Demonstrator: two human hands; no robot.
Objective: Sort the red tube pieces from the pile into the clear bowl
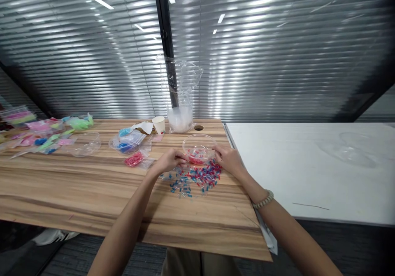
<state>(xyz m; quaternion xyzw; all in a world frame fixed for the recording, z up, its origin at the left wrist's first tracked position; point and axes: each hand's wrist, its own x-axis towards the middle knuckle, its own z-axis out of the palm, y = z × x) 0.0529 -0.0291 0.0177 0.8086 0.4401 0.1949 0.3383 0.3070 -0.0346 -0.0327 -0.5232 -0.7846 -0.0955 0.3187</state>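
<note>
A clear plastic bowl (200, 138) is between my hands, with small red pieces (197, 156) showing in its lower part. My left hand (170, 161) pinches the bowl's near left side. On the right side of its rim, the fingers of my right hand (228, 160) are closed; a beaded bracelet is on that wrist. Just in front of the bowl, a pile of short tube-like pieces (208, 175) in red, blue and purple lies loose on the wooden table (123, 202). Blue and clear pieces (182, 186) spread out at its left. Whether the bowl touches the table is hard to tell.
Behind the bowl stand a tall clear bag (180, 117) with white contents and a paper cup (159, 125). To the left are a bag of red pieces (134, 158), a filled clear container (127, 142), another clear container (88, 144) and colourful packets (46, 134). A white table (296, 165) adjoins at right.
</note>
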